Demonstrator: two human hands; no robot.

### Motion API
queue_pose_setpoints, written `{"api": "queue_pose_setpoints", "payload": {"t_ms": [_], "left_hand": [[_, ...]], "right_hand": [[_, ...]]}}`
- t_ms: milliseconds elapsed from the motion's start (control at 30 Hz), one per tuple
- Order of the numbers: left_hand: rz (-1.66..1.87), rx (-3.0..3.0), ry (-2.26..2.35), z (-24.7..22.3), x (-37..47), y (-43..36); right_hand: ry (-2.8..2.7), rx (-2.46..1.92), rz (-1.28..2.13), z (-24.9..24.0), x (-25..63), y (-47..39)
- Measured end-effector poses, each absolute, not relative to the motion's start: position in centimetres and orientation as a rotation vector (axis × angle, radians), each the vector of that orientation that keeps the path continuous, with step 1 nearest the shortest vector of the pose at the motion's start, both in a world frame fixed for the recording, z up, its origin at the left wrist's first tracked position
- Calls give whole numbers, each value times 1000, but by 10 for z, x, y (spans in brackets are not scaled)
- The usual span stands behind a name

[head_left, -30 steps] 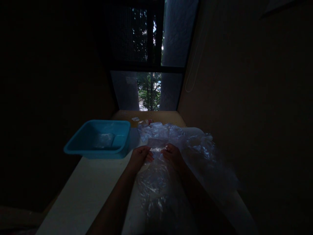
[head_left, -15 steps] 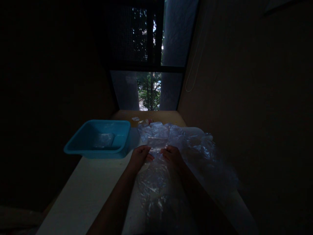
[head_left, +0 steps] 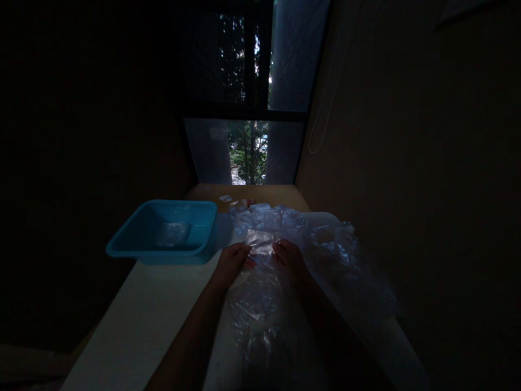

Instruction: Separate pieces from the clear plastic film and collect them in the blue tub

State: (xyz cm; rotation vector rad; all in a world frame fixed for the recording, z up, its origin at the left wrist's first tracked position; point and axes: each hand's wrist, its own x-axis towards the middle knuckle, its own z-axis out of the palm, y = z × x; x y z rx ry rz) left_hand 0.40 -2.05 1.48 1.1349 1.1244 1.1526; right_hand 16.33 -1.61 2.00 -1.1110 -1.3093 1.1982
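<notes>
Between my two hands a small flat piece of clear plastic is stretched out above the table. My left hand pinches its left edge, with the lower fingers partly spread. On the right edge, my right hand grips it between thumb and fingers. Crumpled clear plastic lies under and in front of my hands. A larger heap of clear plastic film spreads behind and to the right of them.
A blue basin stands on the white table at the left, with a folded clear plastic packet inside. Behind the table is a yellowish ledge with small scraps, below a window. Walls rise on both sides.
The small plastic piece now catches more light and looks flatter and brighter. My right hand has moved slightly up and to the right.
</notes>
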Motion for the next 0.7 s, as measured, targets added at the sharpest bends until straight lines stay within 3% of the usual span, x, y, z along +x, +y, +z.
{"api": "queue_pose_setpoints", "payload": {"t_ms": [700], "left_hand": [[1171,1084,1117,19,5,-22]], "right_hand": [[-1225,-1110,1187,14,165,-11]]}}
